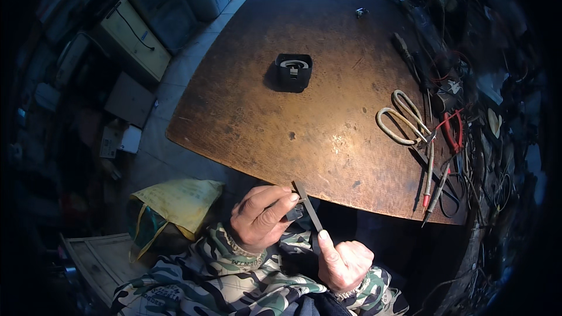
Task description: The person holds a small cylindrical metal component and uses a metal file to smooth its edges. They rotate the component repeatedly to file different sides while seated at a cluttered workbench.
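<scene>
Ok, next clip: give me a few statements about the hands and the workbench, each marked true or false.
1. Both hands grip one thin flat metal strip. True: left hand near its top, right hand at its lower end.
2. The black boxy part sits on the table. True.
3. The scissors are in the left hand. False: they lie on the table's right side.
4. The yellow bag lies on the table. False: it is below the table's edge, to the person's left.

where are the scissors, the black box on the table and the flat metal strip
scissors (404,123), head view, on the handle loops
black box (293,72), head view, on its top face
flat metal strip (308,208), head view, mid-length between the two hands
</scene>
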Tool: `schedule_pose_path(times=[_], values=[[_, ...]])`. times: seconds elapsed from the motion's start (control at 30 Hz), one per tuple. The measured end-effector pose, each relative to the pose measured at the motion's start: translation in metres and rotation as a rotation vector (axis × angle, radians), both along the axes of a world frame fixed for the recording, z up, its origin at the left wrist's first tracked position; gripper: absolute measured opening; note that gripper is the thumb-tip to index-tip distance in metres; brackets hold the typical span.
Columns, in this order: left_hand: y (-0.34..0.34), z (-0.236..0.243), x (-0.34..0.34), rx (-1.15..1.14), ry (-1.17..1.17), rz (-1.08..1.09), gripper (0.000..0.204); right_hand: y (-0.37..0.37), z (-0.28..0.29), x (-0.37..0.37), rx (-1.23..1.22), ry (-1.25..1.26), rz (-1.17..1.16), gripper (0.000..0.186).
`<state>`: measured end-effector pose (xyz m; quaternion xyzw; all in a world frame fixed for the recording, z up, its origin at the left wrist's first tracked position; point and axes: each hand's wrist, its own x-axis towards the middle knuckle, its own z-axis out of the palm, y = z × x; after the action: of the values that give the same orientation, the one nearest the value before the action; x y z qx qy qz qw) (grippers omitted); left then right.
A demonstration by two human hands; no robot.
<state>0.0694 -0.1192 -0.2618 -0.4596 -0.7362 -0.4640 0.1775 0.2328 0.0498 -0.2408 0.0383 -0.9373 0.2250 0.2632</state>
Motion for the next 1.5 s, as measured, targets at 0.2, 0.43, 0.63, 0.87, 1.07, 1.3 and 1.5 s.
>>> schedule_pose_path(times=[0.2, 0.43, 0.63, 0.87, 1.07, 1.3, 1.5], values=[[0.000, 0.003, -0.002, -0.011, 0.021, 0.016, 0.066, 0.002, 0.004, -0.012, -0.008, 0.024, 0.023, 0.059], [-0.002, 0.003, 0.000, -0.028, 0.033, 0.043, 0.070, 0.003, -0.003, -0.034, -0.038, 0.061, 0.073, 0.060], [0.000, 0.001, 0.000, -0.013, 0.030, 0.021, 0.072, 0.005, -0.014, -0.017, 0.016, 0.069, 0.051, 0.062], [-0.001, -0.001, 0.000, -0.009, 0.042, 0.010, 0.070, -0.002, -0.014, -0.002, 0.032, 0.055, 0.005, 0.064], [-0.002, 0.003, 0.002, -0.032, 0.015, 0.033, 0.069, 0.002, -0.017, -0.017, -0.023, 0.117, 0.055, 0.067], [-0.003, 0.004, 0.003, -0.036, 0.023, 0.029, 0.070, 0.010, -0.007, -0.034, 0.018, 0.086, 0.121, 0.061], [-0.002, 0.007, -0.001, -0.016, 0.014, 0.052, 0.069, 0.021, -0.016, -0.015, 0.046, 0.055, 0.162, 0.059]])
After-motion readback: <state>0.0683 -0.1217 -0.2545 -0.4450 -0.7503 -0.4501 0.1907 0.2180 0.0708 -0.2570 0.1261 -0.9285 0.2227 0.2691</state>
